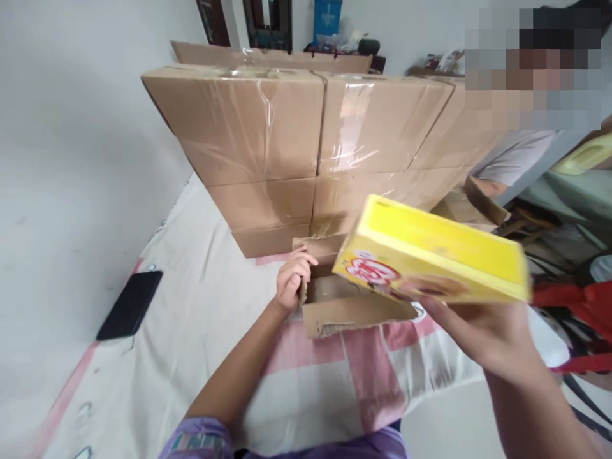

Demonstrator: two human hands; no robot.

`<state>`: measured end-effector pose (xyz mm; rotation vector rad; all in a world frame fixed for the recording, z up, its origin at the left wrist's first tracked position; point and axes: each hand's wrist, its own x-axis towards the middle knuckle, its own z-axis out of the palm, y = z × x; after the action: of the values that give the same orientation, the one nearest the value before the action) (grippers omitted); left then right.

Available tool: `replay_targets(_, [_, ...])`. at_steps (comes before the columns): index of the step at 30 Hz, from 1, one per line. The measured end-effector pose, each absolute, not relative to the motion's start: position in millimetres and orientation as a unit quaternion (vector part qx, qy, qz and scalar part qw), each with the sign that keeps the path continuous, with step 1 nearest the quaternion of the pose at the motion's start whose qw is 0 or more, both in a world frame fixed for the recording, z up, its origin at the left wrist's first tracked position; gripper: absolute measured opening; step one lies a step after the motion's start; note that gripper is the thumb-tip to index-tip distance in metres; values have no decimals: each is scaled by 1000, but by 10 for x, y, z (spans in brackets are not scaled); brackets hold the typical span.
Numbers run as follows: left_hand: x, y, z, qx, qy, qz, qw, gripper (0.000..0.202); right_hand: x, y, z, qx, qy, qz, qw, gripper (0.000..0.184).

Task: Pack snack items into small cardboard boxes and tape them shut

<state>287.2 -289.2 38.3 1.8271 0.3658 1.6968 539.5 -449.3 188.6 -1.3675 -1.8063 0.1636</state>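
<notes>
My right hand (482,335) grips a flat yellow product box (433,252) from below and holds it tilted in the air. The box hangs above the right side of a small open cardboard carton (349,309) on the floor cloth. My left hand (292,277) is closed on the carton's left flap or rim. The inside of the carton looks brown; I cannot tell what lies in it.
A stack of taped cardboard boxes (268,127) forms a wall behind the carton. A black phone (130,305) lies on the cloth at the left near the white wall. Another person sits at the right, with red straps (581,299) close by.
</notes>
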Motion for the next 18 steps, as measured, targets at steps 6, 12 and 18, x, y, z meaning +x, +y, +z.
replay_targets(6, [2712,-2900,483,753,157,636,62,40,5161,-3861,2094,-529,-837,54,127,49])
replay_targets(12, [2635,-2837,457,740,183,642,84,43,5029,-3620,1804,-492,-862,117,-38,52])
replay_targets(18, [2613,-2837,534,759,150,630,67,51,4857,-3665,1508,-499,-862,58,-76,62])
